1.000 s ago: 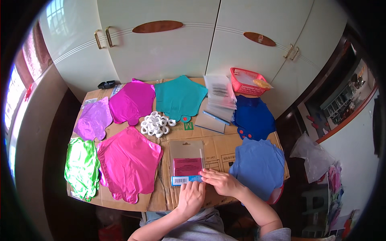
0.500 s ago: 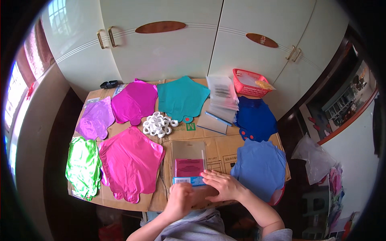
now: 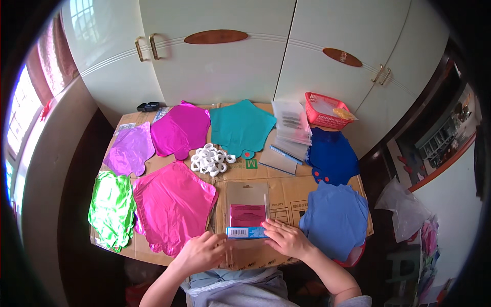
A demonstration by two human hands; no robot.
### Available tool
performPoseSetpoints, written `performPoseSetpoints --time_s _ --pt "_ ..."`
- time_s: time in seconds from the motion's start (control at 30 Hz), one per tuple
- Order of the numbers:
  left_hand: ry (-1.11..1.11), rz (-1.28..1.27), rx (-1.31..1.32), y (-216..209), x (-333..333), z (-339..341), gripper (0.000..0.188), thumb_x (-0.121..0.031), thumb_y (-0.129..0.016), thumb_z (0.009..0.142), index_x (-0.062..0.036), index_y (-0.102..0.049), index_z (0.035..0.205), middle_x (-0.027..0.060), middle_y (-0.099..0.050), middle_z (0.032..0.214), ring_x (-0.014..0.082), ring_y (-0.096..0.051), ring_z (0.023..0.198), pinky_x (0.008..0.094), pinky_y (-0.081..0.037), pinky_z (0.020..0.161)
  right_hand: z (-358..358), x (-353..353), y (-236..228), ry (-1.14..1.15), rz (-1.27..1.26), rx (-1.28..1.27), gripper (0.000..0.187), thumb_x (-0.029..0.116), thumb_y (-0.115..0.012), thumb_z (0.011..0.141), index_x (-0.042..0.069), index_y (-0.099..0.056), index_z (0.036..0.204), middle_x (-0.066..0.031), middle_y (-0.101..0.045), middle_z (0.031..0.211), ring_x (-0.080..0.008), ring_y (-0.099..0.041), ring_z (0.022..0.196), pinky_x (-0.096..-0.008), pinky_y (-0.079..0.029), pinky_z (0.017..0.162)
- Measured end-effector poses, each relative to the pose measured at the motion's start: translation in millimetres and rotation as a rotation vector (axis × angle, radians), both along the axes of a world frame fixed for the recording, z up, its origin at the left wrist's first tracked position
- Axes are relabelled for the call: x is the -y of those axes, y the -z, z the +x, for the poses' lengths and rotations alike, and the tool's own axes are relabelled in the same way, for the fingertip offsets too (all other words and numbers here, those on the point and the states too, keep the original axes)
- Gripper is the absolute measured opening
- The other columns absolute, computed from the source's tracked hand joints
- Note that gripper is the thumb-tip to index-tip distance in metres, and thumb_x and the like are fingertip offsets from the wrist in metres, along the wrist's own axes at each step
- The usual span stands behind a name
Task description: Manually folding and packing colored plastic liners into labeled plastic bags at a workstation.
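Note:
A clear plastic bag point(image 3: 247, 191) with a hang hole lies flat in front of me, its top pointing away. Inside shows a folded pink foil sheet point(image 3: 248, 215), with a blue and white barcode label point(image 3: 246, 233) across its near end. My right hand point(image 3: 287, 239) rests on the bag's right side, fingers stretched out and lying on the label's end. At the bag's lower left edge is my left hand point(image 3: 204, 251), its fingers bent and drawn together. Whatever sits between those fingertips is hidden or too small to name.
Foil sheets surround the bag: pink point(image 3: 176, 210), green point(image 3: 110, 210), lilac point(image 3: 130, 149), magenta point(image 3: 181, 130), teal point(image 3: 242, 127), dark blue point(image 3: 335, 156), light blue point(image 3: 335, 217). White rolls point(image 3: 208, 161) are heaped mid-table. Clear bags point(image 3: 291, 123), a blue pen point(image 3: 283, 152) and a red basket point(image 3: 327, 120) lie farther back.
My left hand has moved left, off the bag's lower part to its edge, and its fist has loosened a little. My right hand stays on the bag's right side. The whole view has shifted slightly.

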State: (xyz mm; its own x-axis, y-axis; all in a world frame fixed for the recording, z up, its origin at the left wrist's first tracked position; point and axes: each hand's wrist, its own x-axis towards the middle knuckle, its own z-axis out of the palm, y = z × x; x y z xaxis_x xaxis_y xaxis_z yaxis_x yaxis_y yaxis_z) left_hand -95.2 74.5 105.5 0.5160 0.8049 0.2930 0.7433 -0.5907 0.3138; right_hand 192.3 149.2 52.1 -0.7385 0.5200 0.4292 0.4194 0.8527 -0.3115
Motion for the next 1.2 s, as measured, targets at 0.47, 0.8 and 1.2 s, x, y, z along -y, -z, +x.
performPoseSetpoints --time_s 0.47,0.8,1.2 --pt "-0.233 0.031 0.241 45 -20 18 0.007 -0.010 -0.068 0.074 -0.0065 -0.063 0.075 0.0050 -0.065 0.079 0.0229 -0.059 0.069 0.0327 -0.052 0.061 -8 4 -4 0.096 -0.064 -0.039 0.022 0.012 -0.071 0.080 0.003 -0.059 0.096 -0.0108 -0.065 0.114 -0.0249 -0.061 0.112 -0.0338 -0.051 0.093" --pt "-0.536 -0.130 0.071 34 -23 31 0.019 -0.021 -0.066 0.078 -0.0052 -0.056 0.081 0.0115 -0.055 0.079 0.0283 -0.061 0.072 0.0392 -0.052 0.058 -17 -4 -10 0.265 -0.374 -0.022 0.045 0.019 -0.076 0.077 0.005 -0.051 0.113 -0.0097 -0.056 0.117 -0.0286 -0.061 0.102 -0.0349 -0.051 0.084" --pt "-0.408 -0.732 1.024 58 -26 30 0.033 -0.020 -0.076 0.082 -0.0025 -0.050 0.094 0.0082 -0.062 0.088 0.0141 -0.062 0.079 0.0292 -0.050 0.065 -19 -1 -2 0.323 -0.318 -0.165 0.059 0.026 -0.076 0.080 0.000 -0.048 0.124 -0.0178 -0.050 0.124 -0.0272 -0.054 0.110 -0.0399 -0.046 0.091"
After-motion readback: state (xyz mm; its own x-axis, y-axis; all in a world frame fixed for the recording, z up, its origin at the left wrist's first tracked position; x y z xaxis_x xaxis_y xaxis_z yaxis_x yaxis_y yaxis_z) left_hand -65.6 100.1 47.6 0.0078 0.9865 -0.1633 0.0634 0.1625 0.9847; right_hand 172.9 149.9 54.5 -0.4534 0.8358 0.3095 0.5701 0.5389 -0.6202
